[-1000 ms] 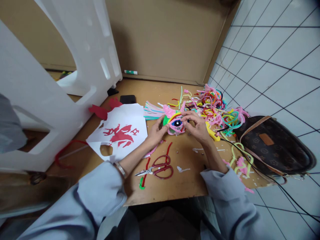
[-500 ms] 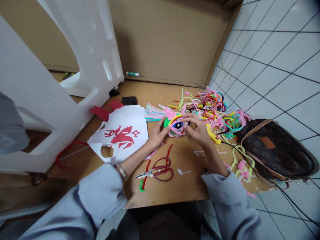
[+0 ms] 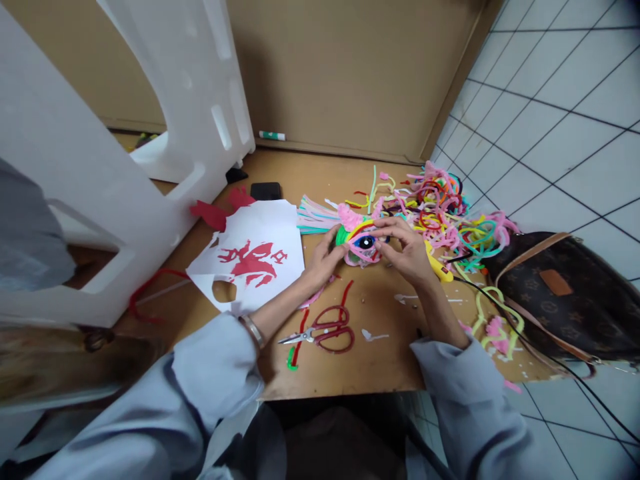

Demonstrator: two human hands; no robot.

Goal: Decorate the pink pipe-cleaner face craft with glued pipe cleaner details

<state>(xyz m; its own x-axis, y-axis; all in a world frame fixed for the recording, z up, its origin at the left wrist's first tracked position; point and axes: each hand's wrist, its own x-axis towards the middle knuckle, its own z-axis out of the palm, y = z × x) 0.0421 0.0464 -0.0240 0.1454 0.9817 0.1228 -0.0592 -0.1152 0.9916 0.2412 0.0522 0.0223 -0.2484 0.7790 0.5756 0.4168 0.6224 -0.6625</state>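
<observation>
Fuzzy-stem figure between my hands above the tabletop. My left hand grips its left edge; my right hand pinches the opposite side, by the blue-rimmed eye. Eye's long axis runs roughly hand to hand; neither hand nearer. Scissors nearer me, yellow tool beyond my right wrist, white paper left.

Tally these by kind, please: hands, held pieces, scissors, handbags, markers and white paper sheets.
Left hand and right hand: 2
Held eye-patterned piece: 1
Scissors: 1
Handbag: 1
Green-and-white marker: 1
White paper sheet: 1
Total: 7
</observation>
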